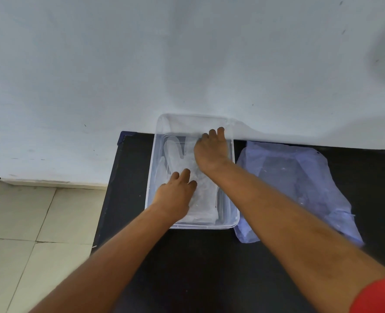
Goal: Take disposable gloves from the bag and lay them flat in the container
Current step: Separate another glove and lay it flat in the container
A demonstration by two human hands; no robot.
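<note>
A pale wall (pixel 96 64) is filling the top half of the view, w/ a beige tiled floor (pixel 17 233) showing at 8 o'clock. A black table (pixel 198 267) is standing against the wall, its left edge running from the far corner down toward 7 o'clock.

On the table: 1 clear plastic container (pixel 153 159), sitting at the centre of the view w/ its far end touching or nearly touching the wall. 1 bluish see-through bag (pixel 300 177) is lying crumpled at 3 o'clock of the container, just beside its right wall, prob. touching at the near corner. Inside the container, clear gloves (pixel 173 152) are lying flat, fingers pointing toward 12 o'clock; exact count can't be told, the layers are too see-through and blurred.

2 bare hands, both inside the container. The left hand (pixel 175 195) is pressing palm-down on the cuff end of the gloves near the 7 o'clock corner, fingers loosely spread. The right hand (pixel 210 152) is pressing down at the far right side, approx. 1 o'clock in the container, fingers bent and close together; can't tell if it's pinching any plastic. A red sleeve (pixel 379 297) is showing on the right arm at 5 o'clock.

Open room: bare black tabletop is lying nearer than the container, under the forearms, and a narrow strip is running along the container's left side to the table edge.
</note>
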